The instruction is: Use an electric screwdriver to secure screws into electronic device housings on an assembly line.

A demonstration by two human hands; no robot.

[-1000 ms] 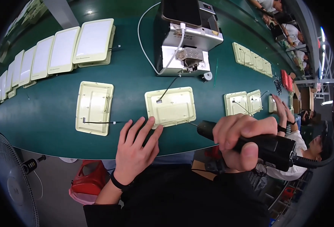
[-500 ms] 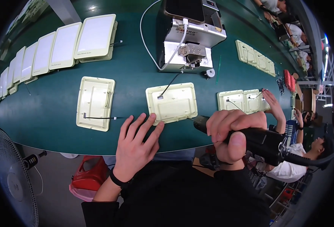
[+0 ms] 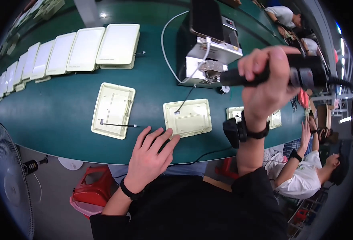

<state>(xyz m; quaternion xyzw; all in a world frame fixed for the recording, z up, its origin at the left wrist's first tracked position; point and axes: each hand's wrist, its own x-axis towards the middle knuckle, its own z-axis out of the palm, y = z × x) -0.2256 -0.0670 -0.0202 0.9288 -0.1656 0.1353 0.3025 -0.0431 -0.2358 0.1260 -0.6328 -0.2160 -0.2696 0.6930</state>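
Observation:
My right hand [image 3: 266, 78] is wrapped round a black electric screwdriver [image 3: 310, 66], raised over the table's right side. Its front end points left, beside the metal block of a screw feeder [image 3: 192, 66]. My left hand [image 3: 150, 156] lies with fingers spread, the fingertips at the lower left corner of a cream plastic housing [image 3: 192, 124]. A black cable runs from that housing up toward the feeder. Left of it lies another cream housing [image 3: 111, 108] with a short black cable and white plug.
Overlapping white-faced panels [image 3: 87, 48] line the back left. A dark phone [image 3: 206, 20] with a white cord rests on the feeder. More cream housings [image 3: 275, 119] lie behind my right forearm. A fan [image 3: 10, 184] stands at left; a co-worker [image 3: 300, 176] sits at right.
My right hand has lifted the electric screwdriver up and away from the middle housing's lower right corner to beside the feeder. My left hand stays at that housing.

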